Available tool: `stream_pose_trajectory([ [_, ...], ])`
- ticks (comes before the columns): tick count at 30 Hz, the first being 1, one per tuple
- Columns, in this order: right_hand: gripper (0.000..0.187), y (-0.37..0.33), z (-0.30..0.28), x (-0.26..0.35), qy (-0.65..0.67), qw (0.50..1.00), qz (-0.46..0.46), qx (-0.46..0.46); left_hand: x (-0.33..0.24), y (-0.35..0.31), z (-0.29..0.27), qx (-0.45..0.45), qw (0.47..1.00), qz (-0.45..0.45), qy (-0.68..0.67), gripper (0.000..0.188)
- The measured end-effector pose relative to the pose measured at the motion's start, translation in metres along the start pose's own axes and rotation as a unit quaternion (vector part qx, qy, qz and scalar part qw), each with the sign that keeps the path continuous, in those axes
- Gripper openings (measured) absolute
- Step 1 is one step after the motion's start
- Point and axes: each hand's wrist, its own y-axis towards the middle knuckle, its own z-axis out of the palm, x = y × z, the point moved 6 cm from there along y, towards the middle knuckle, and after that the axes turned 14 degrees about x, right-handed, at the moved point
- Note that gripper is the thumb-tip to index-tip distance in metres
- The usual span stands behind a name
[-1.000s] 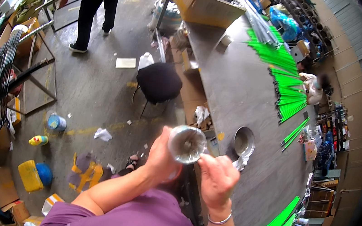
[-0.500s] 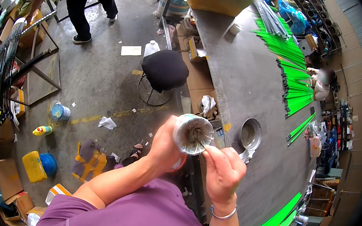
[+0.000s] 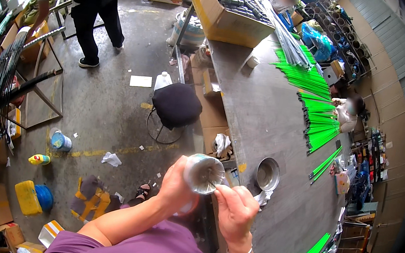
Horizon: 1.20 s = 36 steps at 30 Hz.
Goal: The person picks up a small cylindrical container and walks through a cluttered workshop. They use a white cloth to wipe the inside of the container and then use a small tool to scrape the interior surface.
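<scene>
Over the table's near edge, my left hand (image 3: 173, 186) is wrapped round a cup (image 3: 192, 170) with a grey, streaked inner wall. The cup is tilted so that its mouth faces me. My right hand (image 3: 236, 208) pinches a thin stick (image 3: 212, 183) between thumb and fingertips, and the stick's other end reaches inside the cup. What lies at the cup's bottom is too small to make out. Right of my hands, a round metal bowl (image 3: 261, 173) stands on the grey table (image 3: 243, 127), with a crumpled white cloth (image 3: 263, 198) against its near side.
Green rods (image 3: 322, 127) lie in bundles along the table's far side, where a person (image 3: 348, 115) sits. A large carton (image 3: 236, 26) of dark parts stands at the back. Left of the table are a black stool (image 3: 177, 105) and another person (image 3: 93, 4) bending over black rods (image 3: 0, 89).
The whole view has shifted, so the table, bowl and my hands sit lower in the picture. My grip on cup and stick stays the same. The person at left bends over the rods.
</scene>
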Motion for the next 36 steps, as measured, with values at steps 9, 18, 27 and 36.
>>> stream_pose_trajectory([
  [9,0.017,-0.006,-0.006,0.005,-0.006,1.000,0.020,-0.014,-0.004,-0.002,0.009,0.004,0.999,0.016,0.029,0.032],
  [18,0.015,-0.005,-0.007,0.007,-0.010,0.999,0.032,-0.018,-0.003,-0.007,0.014,0.017,0.999,0.014,-0.035,0.032],
  [27,0.015,-0.006,-0.003,0.006,-0.007,0.999,0.024,-0.031,-0.001,-0.006,0.005,0.054,0.997,0.031,-0.034,0.032],
  [36,0.015,-0.008,0.004,0.000,-0.014,0.999,0.019,-0.022,0.002,-0.002,0.004,0.042,0.999,0.016,-0.008,0.032],
])
